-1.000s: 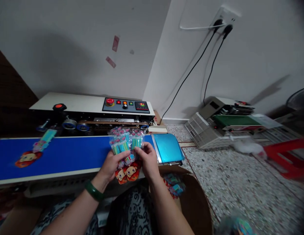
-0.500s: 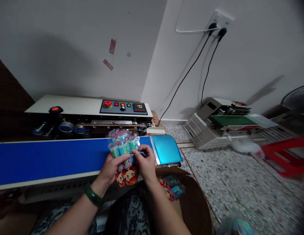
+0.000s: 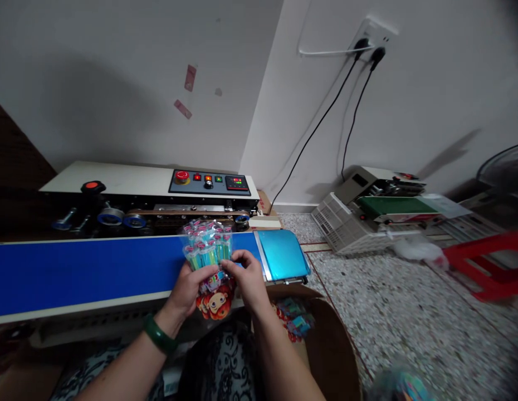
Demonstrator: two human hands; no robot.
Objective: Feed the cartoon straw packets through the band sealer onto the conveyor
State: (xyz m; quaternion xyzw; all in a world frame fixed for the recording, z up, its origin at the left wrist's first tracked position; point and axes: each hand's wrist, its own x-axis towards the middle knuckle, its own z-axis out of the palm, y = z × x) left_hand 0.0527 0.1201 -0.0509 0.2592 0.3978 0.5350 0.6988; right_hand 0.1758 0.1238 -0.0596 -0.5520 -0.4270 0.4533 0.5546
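A stack of clear plastic packets (image 3: 206, 253), with blue-green sticks and pink tips inside and red-haired cartoon heads printed at the bottom, is held above the blue conveyor belt (image 3: 96, 268). My left hand (image 3: 187, 291) grips it from the left, thumb across the front. From the right, my right hand (image 3: 247, 275) pinches the packet edge between thumb and fingers. What the packets hold exactly is too small to tell. Behind the belt stands a band sealing machine (image 3: 137, 181) with a red stop button and a lit display.
An open cardboard box (image 3: 334, 340) below the belt's right end holds more packets (image 3: 294, 320). On the right, a second machine with a green belt (image 3: 396, 206) rests on a white crate (image 3: 346, 228). A red stool (image 3: 488, 264) stands on the speckled floor.
The packets in the stack have drawn closer together, so the cartoon heads overlap more. My right hand has shifted slightly left and still pinches the edge.
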